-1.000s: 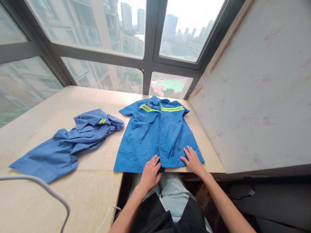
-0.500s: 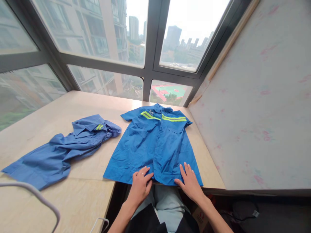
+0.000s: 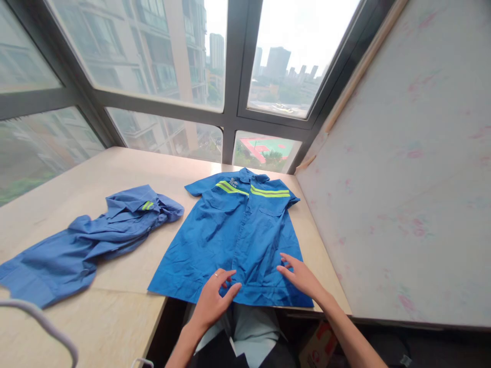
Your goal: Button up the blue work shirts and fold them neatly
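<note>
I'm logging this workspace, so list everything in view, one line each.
bright blue short-sleeved fabric shirt with yellow-green stripes: one, blue, flat mid-table, hem at near edge
crumpled paler blue fabric shirt: one, blue, table's left
light wooden table: one, tan, under both shirts
white curved tube: one, white, lower left
dark-framed windows: several panes, behind table
pale speckled wall panel: one, off-white, right
brown cardboard box: one, below table edge
left hand: fingers curled at flat shirt's hem
right hand: open, at flat shirt's lower right

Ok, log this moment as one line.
left hand: open, at shirt hem | right hand: open, at hem | second shirt: crumpled on table
</note>
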Motion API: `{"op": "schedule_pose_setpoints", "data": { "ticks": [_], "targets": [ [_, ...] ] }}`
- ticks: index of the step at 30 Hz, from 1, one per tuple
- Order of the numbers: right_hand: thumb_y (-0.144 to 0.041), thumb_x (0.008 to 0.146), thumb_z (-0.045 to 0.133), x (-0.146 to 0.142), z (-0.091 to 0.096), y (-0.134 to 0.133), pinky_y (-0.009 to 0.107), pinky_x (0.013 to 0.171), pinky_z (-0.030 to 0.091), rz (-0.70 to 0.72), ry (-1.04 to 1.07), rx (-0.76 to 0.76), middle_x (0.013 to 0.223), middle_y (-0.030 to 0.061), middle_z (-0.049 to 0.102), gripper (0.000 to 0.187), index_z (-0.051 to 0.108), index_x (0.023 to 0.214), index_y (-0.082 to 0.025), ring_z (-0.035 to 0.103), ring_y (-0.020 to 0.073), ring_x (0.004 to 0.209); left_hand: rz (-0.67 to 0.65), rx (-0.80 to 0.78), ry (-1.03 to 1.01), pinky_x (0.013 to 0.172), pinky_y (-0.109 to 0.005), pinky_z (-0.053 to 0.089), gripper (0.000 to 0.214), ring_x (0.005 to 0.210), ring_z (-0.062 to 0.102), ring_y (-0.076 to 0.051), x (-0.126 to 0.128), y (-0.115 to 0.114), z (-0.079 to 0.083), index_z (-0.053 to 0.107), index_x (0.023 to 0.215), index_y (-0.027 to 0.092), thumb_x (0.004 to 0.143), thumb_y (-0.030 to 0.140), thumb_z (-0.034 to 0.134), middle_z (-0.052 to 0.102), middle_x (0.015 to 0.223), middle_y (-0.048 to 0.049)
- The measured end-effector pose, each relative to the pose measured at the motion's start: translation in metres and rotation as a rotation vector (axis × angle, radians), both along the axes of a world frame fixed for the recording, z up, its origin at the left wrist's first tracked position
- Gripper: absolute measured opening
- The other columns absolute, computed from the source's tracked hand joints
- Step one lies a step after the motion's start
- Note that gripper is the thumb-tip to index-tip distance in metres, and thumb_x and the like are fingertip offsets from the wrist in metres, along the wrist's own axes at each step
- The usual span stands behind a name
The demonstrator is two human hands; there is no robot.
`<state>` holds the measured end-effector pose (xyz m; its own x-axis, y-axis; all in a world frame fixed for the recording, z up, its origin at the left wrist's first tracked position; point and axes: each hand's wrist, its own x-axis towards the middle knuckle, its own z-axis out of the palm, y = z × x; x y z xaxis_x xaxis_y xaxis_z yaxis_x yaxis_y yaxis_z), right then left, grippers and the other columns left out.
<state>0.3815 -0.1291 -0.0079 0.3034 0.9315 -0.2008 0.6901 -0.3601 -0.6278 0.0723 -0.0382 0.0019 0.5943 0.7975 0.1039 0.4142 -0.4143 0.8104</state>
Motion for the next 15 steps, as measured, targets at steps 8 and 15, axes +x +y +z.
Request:
{"op": "schedule_pose_setpoints", "data": {
  "ticks": [8,15],
  "targets": [
    [-0.023,0.079,0.065,0.074,0.001,0.107,0.022,0.051,0.056,-0.663,0.565,0.185,0.113,0.0117,0.066,0.068,0.037,0.141,-0.019,0.072,0.0160,0.070,-0.015,0.407,0.208,0.107,-0.051,0.043,0.051,0.136,0.045,-0.032,0.046,0.041,-0.026,0.054,0.136,0.019,0.089,0.041,0.058,0.052,0.144,-0.0143],
    [-0.029,0.080,0.067,0.157,-0.003,0.189,0.025,0.055,0.059,-0.740,0.466,0.204,0.091,0.0071,0.067,0.073,0.030,0.142,-0.017,0.067,0.0126,0.056,-0.139,0.590,0.358,0.113,-0.052,0.035,0.052,0.142,0.037,-0.029,0.056,0.052,-0.049,0.047,0.143,0.019,0.094,0.037,0.050,0.043,0.151,-0.0130]
  ]
}}
